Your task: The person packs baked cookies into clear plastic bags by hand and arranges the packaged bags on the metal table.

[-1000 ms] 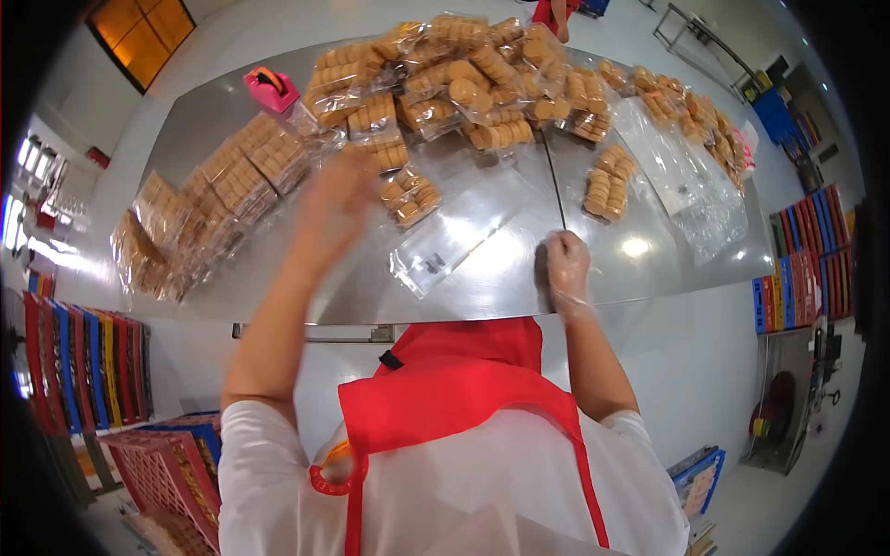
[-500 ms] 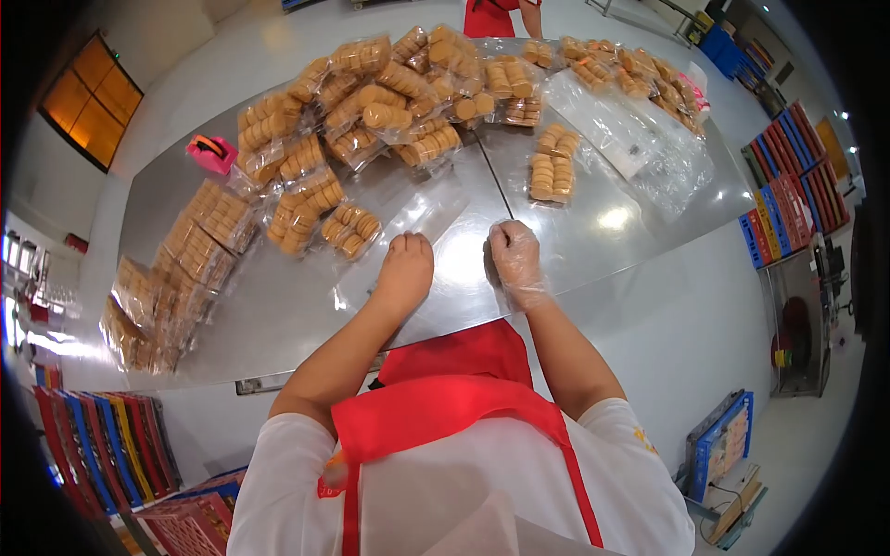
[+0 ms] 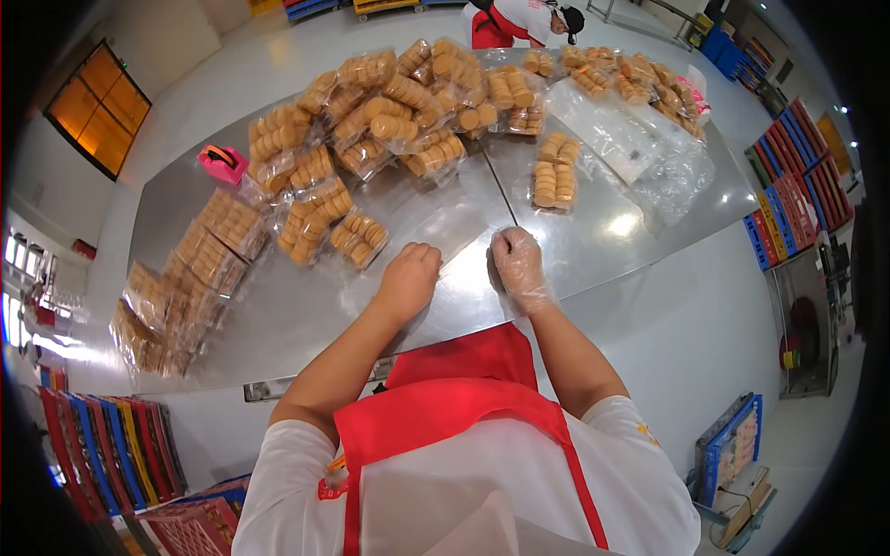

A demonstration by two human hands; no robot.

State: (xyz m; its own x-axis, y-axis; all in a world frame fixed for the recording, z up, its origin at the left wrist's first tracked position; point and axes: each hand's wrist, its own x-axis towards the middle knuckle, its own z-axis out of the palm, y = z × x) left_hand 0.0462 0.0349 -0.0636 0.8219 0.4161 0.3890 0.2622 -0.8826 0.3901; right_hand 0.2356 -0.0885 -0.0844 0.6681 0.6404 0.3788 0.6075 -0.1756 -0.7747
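Observation:
My left hand (image 3: pixel 411 278) is bare and closed, its fingers curled under, resting on the metal table over part of a flat clear plastic bag (image 3: pixel 456 218). Whether it grips the bag is hidden. A clear plastic glove covers my right hand (image 3: pixel 519 267), which is closed in a fist near the table's front edge; what it holds, if anything, does not show. Beyond my left hand lies a clear pack of round biscuits (image 3: pixel 359 239). Another biscuit pack (image 3: pixel 555 171) lies past my right hand.
Heaped biscuit packs (image 3: pixel 389 102) fill the table's far side, with more packs (image 3: pixel 190 273) in a row at left. A pink tape dispenser (image 3: pixel 222 163) stands at the left edge. Clear plastic bags (image 3: pixel 630 148) lie at right. A person (image 3: pixel 519 23) in a red apron bends beyond the table.
My left hand has shifted slightly right with its fingers more curled under. My right hand stays in its fist. The view has tipped up a little, showing more of the person behind the table.

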